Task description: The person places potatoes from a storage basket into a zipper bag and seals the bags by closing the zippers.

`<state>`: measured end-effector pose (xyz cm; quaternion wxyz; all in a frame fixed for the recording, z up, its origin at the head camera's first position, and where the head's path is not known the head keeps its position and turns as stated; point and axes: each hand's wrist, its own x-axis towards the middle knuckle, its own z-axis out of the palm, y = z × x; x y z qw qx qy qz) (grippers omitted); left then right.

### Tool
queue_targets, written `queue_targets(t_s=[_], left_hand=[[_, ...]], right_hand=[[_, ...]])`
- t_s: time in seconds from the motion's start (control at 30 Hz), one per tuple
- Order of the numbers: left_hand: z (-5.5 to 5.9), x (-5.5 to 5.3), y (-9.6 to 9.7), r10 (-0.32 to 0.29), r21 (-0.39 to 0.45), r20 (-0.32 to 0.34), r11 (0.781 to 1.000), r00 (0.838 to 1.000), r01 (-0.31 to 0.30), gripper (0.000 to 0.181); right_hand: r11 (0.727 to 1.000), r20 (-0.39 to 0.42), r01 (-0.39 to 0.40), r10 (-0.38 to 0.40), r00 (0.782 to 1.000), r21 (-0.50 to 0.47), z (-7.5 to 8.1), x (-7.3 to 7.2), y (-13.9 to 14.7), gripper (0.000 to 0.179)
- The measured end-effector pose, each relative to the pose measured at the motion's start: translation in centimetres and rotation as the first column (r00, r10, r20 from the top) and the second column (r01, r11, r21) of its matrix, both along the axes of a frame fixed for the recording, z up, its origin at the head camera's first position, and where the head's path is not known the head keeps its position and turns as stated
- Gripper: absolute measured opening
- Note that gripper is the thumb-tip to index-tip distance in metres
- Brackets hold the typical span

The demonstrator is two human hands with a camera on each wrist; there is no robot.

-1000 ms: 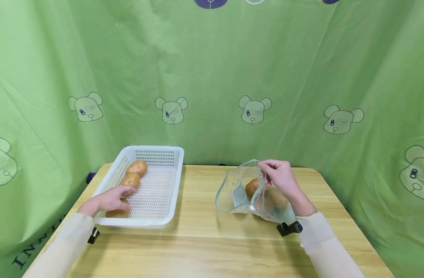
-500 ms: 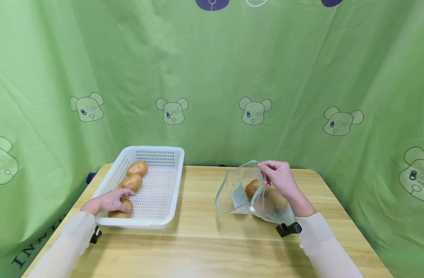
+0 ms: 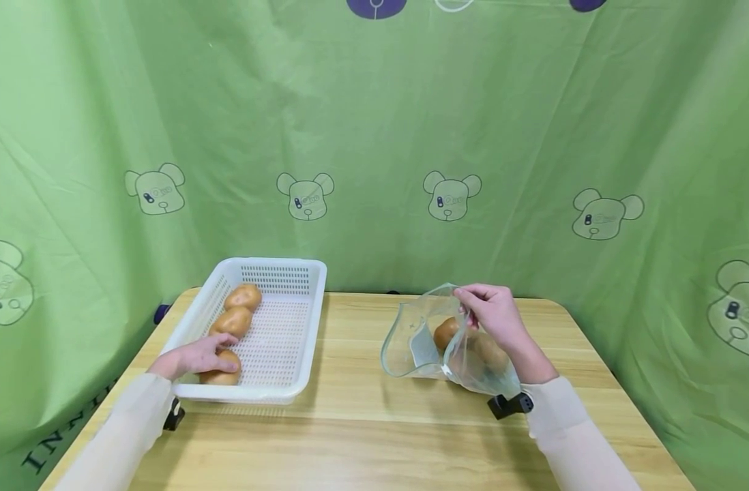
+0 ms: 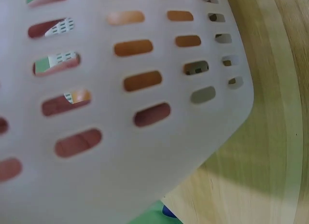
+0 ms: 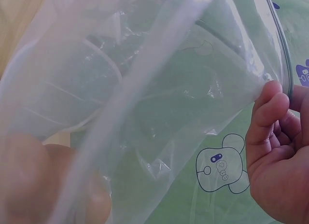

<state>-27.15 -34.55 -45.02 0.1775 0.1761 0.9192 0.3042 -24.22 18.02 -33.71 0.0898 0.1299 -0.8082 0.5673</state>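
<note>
My left hand (image 3: pixel 199 356) reaches over the near-left wall of a white plastic basket (image 3: pixel 318 300) and grips the nearest potato (image 3: pixel 222 377), thumb on its right side and fingers on its far side. Two more smooth brown potatoes (image 3: pixel 233 320) lie in a row behind it. In the left wrist view, the basket wall (image 4: pixel 159 151) blocks most of the hand, which shows only through the slots. My right hand (image 3: pixel 494 310) pinches the rim of a clear zip bag (image 3: pixel 405 344) and holds its mouth open toward the left. Inside the bag rest potatoes (image 5: pixel 91 195), partly veiled by the plastic.
Both containers stand on a light wooden table (image 3: pixel 350 436), the basket at left and the bag at right, with bare wood between them. A green curtain (image 3: pixel 374 123) printed with bear heads hangs behind and at both sides.
My left hand has closed around the near potato and shifted slightly right with it inside the basket. The right hand and the bag have stayed in place.
</note>
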Motion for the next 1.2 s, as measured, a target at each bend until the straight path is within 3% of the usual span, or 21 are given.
queue_targets(t_s=[0.27, 0.67, 0.93, 1.2], left_hand=[[0.1, 0.1, 0.3, 0.040, 0.008, 0.018, 0.999, 0.999, -0.040, 0.061], [0.1, 0.0, 0.2, 0.061, 0.077, -0.035, 0.995, 0.998, -0.058, 0.059], [-0.2, 0.2, 0.2, 0.080, 0.167, -0.015, 0.983, 0.997, -0.076, 0.057], [0.4, 0.0, 0.0, 0.093, 0.289, 0.001, 0.953, 0.996, -0.090, 0.069]], right_hand=[[1.000, 0.000, -0.003, 0.003, 1.000, 0.001, 0.0, 0.0, 0.3, 0.024], [0.999, 0.020, -0.012, 0.013, 1.000, -0.039, -0.9, -0.9, 1.1, 0.026], [1.000, 0.000, -0.007, 0.007, 1.000, -0.011, 0.0, 0.0, 0.6, 0.025], [1.000, -0.008, -0.002, 0.002, 1.000, -0.008, -0.4, -0.3, 0.9, 0.025]])
